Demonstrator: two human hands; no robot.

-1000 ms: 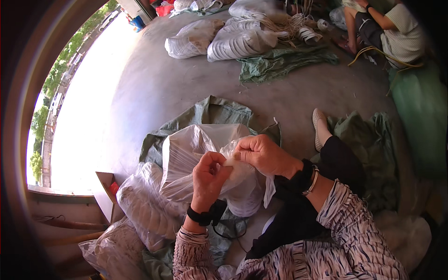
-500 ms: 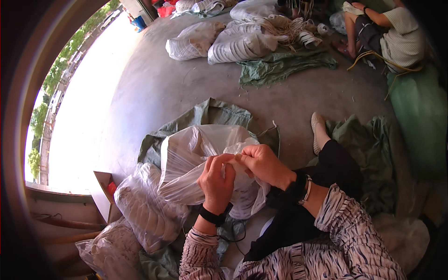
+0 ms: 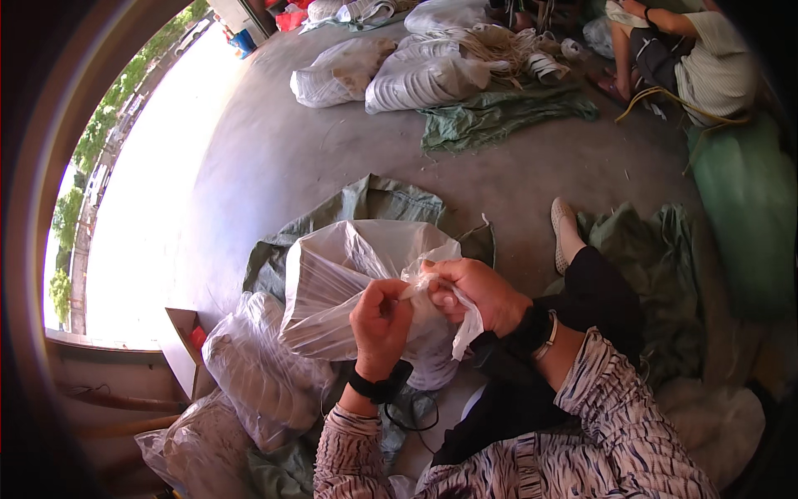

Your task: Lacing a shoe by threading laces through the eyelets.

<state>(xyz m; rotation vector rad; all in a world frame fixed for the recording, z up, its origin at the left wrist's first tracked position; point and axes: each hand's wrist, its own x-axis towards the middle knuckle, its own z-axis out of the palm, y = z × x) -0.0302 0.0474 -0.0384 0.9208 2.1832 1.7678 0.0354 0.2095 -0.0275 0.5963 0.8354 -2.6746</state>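
Observation:
A large translucent plastic bag [image 3: 332, 274] lies in front of me on a green woven sheet [image 3: 366, 193], its contents pale and blurred through the film. My left hand [image 3: 382, 324] pinches a twisted strand of the bag's gathered mouth between thumb and fingers. Close on its right, my right hand [image 3: 480, 293] is closed around the bunched neck of the same bag. A loose tail of plastic [image 3: 468, 328] hangs below the right hand. The bag's neck is drawn tight between the two hands.
Filled clear bags [image 3: 266, 366] sit at my left, beside a box-like panel [image 3: 184, 349]. Several wrapped bundles [image 3: 428, 79] and a green sheet [image 3: 499, 116] lie farther off. A seated person [image 3: 706, 66] is at the far right, by a large green sack [image 3: 744, 208].
My hands have drawn slightly apart, with the left moving a little lower. A twisted strand and a loose plastic tail now show at the bag's neck.

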